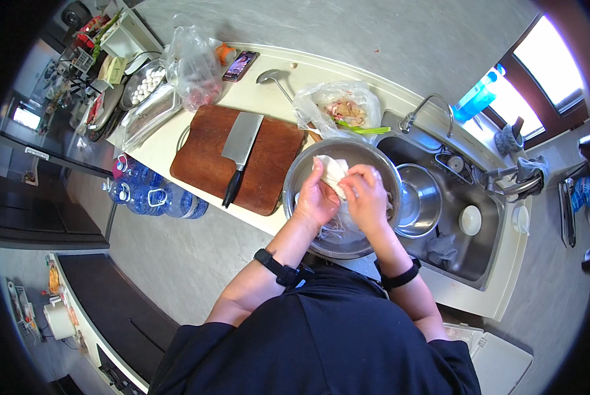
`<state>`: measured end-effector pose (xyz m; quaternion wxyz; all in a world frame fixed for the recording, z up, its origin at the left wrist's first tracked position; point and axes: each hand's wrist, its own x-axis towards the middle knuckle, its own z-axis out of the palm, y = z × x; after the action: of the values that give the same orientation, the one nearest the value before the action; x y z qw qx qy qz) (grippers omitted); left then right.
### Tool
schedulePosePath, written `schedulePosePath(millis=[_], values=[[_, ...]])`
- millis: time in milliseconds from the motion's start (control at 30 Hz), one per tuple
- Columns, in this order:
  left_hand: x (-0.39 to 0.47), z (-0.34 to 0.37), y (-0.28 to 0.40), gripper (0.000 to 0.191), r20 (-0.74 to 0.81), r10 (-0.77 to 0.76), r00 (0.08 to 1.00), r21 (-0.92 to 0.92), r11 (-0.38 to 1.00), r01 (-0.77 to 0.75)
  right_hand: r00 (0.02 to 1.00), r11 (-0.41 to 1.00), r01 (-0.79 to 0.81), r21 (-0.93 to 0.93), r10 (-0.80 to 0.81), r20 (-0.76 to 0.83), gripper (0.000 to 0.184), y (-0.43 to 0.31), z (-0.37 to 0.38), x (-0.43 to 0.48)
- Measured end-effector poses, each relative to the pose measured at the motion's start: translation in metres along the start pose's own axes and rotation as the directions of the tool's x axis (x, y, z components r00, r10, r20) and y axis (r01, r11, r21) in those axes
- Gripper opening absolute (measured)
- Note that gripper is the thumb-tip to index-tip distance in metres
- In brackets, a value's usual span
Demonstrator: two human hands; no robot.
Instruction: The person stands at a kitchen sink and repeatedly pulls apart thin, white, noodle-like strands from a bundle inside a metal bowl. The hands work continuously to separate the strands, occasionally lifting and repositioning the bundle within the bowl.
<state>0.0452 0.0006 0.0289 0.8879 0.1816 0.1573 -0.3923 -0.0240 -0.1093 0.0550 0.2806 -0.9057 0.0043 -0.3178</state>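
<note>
Over a wide metal basin (291, 197), both hands are at a soft white piece of food (332, 170), apparently squid. My left hand (318, 200) is turned palm up and steadies the piece against its thumb side. The bent fingertips of my right hand (365, 197) pinch its near edge. Below them the basin holds water and pale, purplish strands (331, 230); the hands hide much of the contents. Left of the basin, a cleaver (243, 140) with a black handle lies flat on a brown wooden cutting board (196, 143).
Behind the basin stands a plastic bag of raw meat (346, 111) with green onion (369, 130) and a ladle (275, 79). The sink (477, 261) at right holds a steel bowl (423, 197), white bowl (470, 220) and grey cloth (442, 249). A faucet (426, 106) arches above. Water jugs (176, 200) stand on the floor.
</note>
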Motion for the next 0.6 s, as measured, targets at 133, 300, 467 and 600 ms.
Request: schedulePosePath(millis=[133, 300, 467, 600], values=[[0.002, -0.008, 0.007, 0.031, 0.034, -0.136, 0.990, 0.142, 0.981, 0.129, 0.982, 0.995, 0.082, 0.064, -0.092, 0.162, 0.008, -0.021, -0.002, -0.012], [0.016, -0.018, 0.002, 0.021, 0.012, -0.113, 0.994, 0.205, 0.973, 0.108, 0.896, 0.877, -0.442, 0.188, 0.418, 0.152, 0.023, 0.004, 0.021, -0.012], [0.063, -0.043, 0.000, 0.017, -0.371, 0.127, 0.920, 0.729, 0.654, 0.204, 0.629, 0.755, -0.624, -0.202, 0.639, 0.444, 0.029, 0.059, 0.053, 0.005], [0.080, -0.084, -0.005, 0.024, -0.292, 0.454, 0.842, 0.952, 0.056, 0.300, 0.636, 0.830, -0.347, -0.436, 0.550, 0.540, 0.027, 0.068, 0.075, -0.002]])
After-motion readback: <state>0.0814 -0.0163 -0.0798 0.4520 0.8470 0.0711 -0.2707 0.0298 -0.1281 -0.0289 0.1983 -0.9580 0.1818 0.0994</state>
